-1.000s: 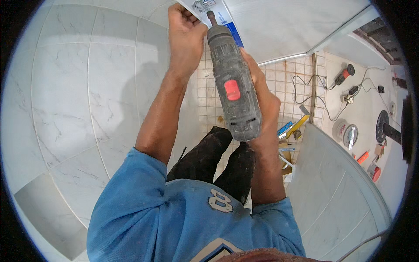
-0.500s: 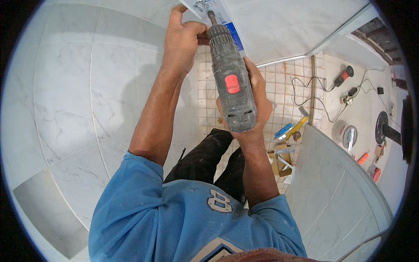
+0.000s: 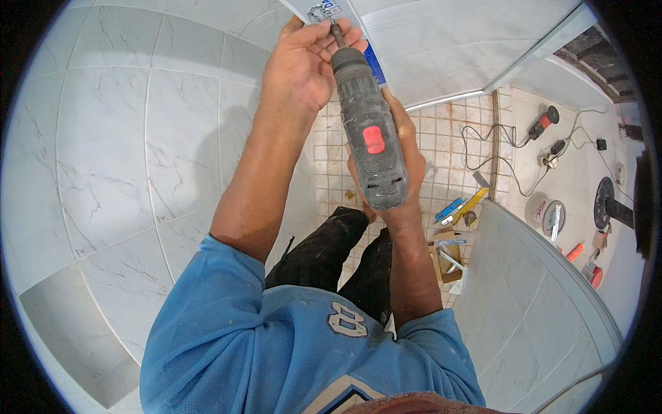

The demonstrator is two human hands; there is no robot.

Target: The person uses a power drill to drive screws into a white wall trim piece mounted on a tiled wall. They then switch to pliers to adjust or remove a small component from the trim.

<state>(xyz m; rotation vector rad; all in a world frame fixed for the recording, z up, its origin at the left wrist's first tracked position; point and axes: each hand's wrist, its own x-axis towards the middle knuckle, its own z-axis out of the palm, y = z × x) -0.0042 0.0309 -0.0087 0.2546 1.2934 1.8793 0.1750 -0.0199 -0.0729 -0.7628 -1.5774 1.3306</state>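
Head view: the right hand (image 3: 411,159) grips the grey drill (image 3: 364,103), which extends forward above it; at the labelled strip's (image 3: 374,65) left edge, the left hand (image 3: 301,72) curls about the bit (image 3: 337,33), whether grasping it I cannot tell.

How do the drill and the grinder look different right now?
The drill is held up, while the grinder lies on the floor. The drill ends in a slim bit; the grinder ends in a round, dark disc. The drill is dusty dark grey with one red patch, whereas red covers more of the grinder. Both are power tools in dark and red.
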